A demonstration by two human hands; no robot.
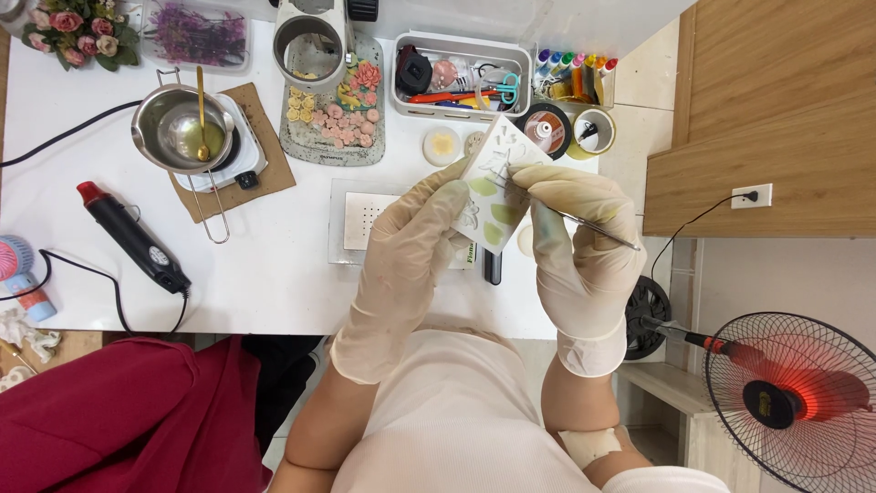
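My left hand (408,256), in a cream glove, holds up a small white sheet (493,187) with green leaf shapes on it above the white table (274,274). My right hand (579,242), also gloved, grips thin metal tweezers (598,228) whose tip touches the sheet near its middle. Under the hands lies a flat white perforated pad on a clear tray (363,219).
A steel pot with a gold spoon (182,128) sits on a small hot plate. A black heat gun (132,237), a mat of small wax flowers (333,105), a grey bin of tools (461,78), markers (570,73) and tape rolls stand behind. A fan (794,393) is at the right.
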